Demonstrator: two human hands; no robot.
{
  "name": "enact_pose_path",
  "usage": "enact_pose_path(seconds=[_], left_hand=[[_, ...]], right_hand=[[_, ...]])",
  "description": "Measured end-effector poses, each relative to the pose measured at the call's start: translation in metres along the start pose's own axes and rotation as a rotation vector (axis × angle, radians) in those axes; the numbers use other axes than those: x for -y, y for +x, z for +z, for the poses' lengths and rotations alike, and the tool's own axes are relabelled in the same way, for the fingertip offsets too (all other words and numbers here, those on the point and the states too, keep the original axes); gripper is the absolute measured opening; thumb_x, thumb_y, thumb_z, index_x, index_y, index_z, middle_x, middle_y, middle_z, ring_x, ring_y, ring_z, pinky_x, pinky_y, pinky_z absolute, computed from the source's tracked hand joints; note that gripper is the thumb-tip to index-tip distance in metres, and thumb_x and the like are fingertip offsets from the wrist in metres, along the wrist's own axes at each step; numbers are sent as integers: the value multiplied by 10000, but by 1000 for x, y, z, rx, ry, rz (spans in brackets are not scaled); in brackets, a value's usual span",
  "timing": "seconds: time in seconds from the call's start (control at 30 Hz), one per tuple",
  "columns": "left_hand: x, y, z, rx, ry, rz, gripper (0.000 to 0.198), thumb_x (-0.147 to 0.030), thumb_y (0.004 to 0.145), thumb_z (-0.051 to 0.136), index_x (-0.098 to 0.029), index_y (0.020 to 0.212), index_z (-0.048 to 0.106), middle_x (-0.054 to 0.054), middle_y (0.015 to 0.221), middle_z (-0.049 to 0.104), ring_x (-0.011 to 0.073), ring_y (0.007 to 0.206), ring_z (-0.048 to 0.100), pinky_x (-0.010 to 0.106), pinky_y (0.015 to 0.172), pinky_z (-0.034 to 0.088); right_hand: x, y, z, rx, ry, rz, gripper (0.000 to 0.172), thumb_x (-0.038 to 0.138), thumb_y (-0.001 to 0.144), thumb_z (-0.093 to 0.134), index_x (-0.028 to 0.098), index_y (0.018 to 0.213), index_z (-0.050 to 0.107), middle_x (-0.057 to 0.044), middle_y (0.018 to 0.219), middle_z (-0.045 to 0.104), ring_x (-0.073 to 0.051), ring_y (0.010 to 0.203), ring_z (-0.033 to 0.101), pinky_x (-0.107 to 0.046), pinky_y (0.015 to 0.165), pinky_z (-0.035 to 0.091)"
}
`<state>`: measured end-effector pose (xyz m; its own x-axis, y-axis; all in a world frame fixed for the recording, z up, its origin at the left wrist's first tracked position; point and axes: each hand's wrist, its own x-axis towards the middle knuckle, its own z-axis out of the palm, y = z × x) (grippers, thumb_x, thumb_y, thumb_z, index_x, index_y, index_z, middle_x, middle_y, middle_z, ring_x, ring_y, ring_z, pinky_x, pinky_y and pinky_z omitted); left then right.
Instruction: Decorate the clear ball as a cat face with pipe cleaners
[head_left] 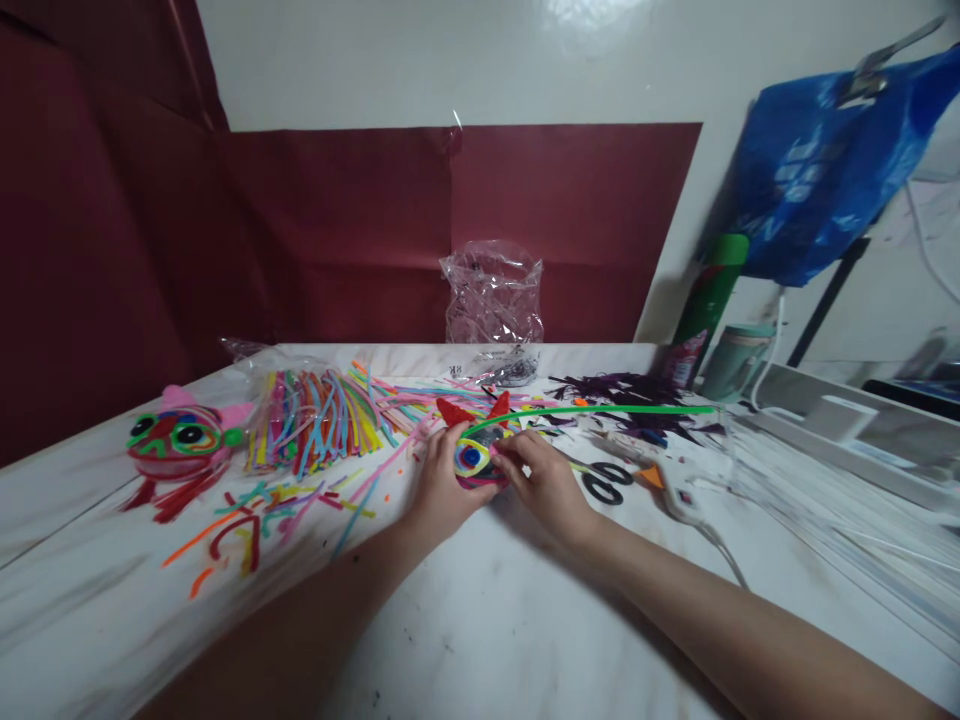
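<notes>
A small animal-face craft (470, 457) with red pointed ears and a blue eye ringed in white and yellow is in the middle of the table. My left hand (439, 485) grips its left side, thumb below and fingers above. Pinched against the front of the face, beside the eye, is my right hand (553, 490); whatever lies between its fingertips is hidden. A long green pipe cleaner (615, 409) curves from above the eye out to the right, passing just over the right hand, its far end free. My fingers cover the right part of the face.
A finished-looking face craft (180, 435) with pink ears stands at left. Pipe cleaners (311, 420) in a clear bag and cut pieces (259, 525) lie nearby. Scissors (607, 482), a glue gun (682, 500) with a cord, and purple shreds (622, 390) are at right.
</notes>
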<state>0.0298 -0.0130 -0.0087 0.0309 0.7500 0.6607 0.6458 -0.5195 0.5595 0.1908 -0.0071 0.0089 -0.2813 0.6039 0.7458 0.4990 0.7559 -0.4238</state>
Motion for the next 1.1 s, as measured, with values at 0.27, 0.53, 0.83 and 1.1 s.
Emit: enact_pose_path(seconds=[0.27,0.53,0.83,1.1], left_hand=[[0,1,2,-24,-18,8,735,-260,586,771,-242,1239,433,89,1195,499,292,1190,463,459,1022,363],[2,1,3,-13,-30,18,739,-260,579,777,-242,1235,437,85,1205,496,281,1180,463,445,1016,373],[10,3,-5,79,-32,34,660,-335,696,694,-236,1275,392,102,1247,463,272,1233,423,444,1037,345],[7,13,-1,1,-204,-143,566,-310,678,710,-221,1158,423,79,1174,529,227,1131,504,384,964,402]], right_hand=[[-10,-2,4,-33,-15,-60,193,309,926,475,210,800,582,-50,776,559,-185,750,558,-305,679,474],[-9,-2,0,-17,-82,-92,186,295,918,486,214,822,623,-57,764,569,-197,741,551,-308,664,452],[-11,-2,3,-11,-10,-47,176,298,907,501,215,836,639,-59,767,592,-200,756,563,-315,684,468],[-7,-1,6,-2,189,82,211,226,872,466,208,922,670,-68,816,644,-204,791,595,-343,734,485]])
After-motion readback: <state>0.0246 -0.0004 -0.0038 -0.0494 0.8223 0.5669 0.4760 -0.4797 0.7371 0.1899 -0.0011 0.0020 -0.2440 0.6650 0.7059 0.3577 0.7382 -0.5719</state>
